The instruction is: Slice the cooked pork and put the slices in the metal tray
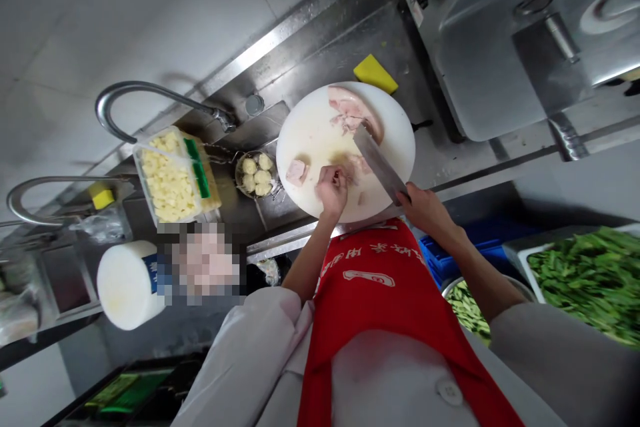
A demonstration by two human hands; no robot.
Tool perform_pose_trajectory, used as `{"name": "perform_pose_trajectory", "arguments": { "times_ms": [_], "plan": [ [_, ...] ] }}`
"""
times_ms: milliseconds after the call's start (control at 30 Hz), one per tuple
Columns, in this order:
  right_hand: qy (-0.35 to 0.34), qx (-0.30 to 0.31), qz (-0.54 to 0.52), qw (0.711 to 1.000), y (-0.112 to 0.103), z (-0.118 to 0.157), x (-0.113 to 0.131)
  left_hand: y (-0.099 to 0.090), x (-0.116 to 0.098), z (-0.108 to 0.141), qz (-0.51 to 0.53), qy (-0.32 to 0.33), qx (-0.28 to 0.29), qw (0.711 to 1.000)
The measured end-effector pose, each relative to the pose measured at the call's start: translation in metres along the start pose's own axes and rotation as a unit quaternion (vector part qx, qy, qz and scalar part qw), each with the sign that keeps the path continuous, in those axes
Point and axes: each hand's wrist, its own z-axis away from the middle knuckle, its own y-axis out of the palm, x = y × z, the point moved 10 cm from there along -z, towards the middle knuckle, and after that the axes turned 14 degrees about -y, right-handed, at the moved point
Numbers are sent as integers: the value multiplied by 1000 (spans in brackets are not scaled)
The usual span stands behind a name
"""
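My right hand (423, 205) grips the handle of a cleaver (381, 163), its broad blade slanting up and left across a round white cutting board (310, 123). The blade's tip touches or overlaps a large pale piece of meat (357, 107) with a thick rind along its right side. My left hand (333, 188) is closed, fingers curled, low on the board; what they hold, if anything, I cannot make out. Thin cut meat (361, 164) lies just right of those fingers. A small block of meat (297, 172) sits at the board's left.
Behind the board lies a yellow sponge (375, 74). Left of it are a wire strainer with several pale balls (257, 173), a clear tub of pale cubes (167, 177) and faucets (160, 90). A metal sink (500, 73) is at right, with a crate of green vegetables (590, 280) below.
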Motion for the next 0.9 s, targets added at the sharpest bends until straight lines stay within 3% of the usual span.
{"name": "perform_pose_trajectory", "arguments": {
  "times_ms": [167,300,633,800,900],
  "plan": [
    [15,30,38,999,1,-3,2,41,-29,4,-64,131,67,987],
    [12,31,57,998,-1,1,14,71,-29,-3,-137,160,101,972],
    [36,80,35,996,16,30,17,58,-11,0,-143,105,33,984],
    [27,71,39,996,20,27,24,75,-17,17,-166,149,101,970],
    [31,77,44,996,20,31,27,77,-13,19,-180,142,103,968]
  ]
}}
